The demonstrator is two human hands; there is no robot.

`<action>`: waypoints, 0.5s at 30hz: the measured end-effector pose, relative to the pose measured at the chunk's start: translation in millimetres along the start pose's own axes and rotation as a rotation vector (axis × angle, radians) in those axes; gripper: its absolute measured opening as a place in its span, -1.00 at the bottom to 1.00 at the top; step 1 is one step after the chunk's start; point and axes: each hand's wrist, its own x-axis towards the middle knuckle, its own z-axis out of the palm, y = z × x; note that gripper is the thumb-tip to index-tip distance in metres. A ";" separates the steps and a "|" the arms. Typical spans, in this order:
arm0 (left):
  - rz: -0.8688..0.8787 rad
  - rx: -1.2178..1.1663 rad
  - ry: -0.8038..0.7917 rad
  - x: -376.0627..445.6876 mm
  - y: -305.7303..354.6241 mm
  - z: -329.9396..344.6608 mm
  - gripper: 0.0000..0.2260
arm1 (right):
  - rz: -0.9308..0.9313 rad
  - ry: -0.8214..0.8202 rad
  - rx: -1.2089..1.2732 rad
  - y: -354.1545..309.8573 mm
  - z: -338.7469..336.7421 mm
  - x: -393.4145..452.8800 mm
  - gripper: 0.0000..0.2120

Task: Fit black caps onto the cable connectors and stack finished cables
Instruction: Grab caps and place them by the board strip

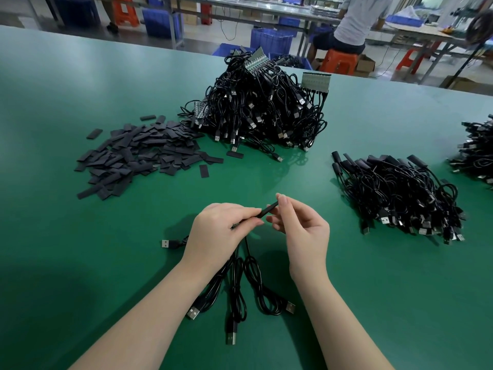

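Note:
My left hand grips a bunch of black cables near their connector ends. Their looped lengths and USB plugs hang down toward me over the green table. My right hand pinches a black cap between thumb and forefinger, and the cap sits at the connector end sticking out of my left fingers. A spread of loose flat black caps lies at the left. A tall heap of black cables stands behind it. A stack of capped cables lies at the right.
Another cable pile sits at the far right edge. One USB plug lies left of my left hand. Beyond the table's far edge are blue crates, orange stools and a seated person at another bench.

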 end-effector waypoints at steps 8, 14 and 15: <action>0.014 -0.006 0.029 0.0 0.2 0.8 -0.85 | 0.020 -0.021 -0.015 1.5 0.7 0.0 -0.87; 0.012 -0.022 0.012 0.0 -0.6 2.1 -0.83 | -0.007 -0.029 -0.014 0.1 0.9 -0.5 -0.84; 0.002 -0.031 0.012 0.0 -0.8 2.3 -0.83 | -0.024 -0.020 -0.010 0.7 0.9 -0.9 -0.85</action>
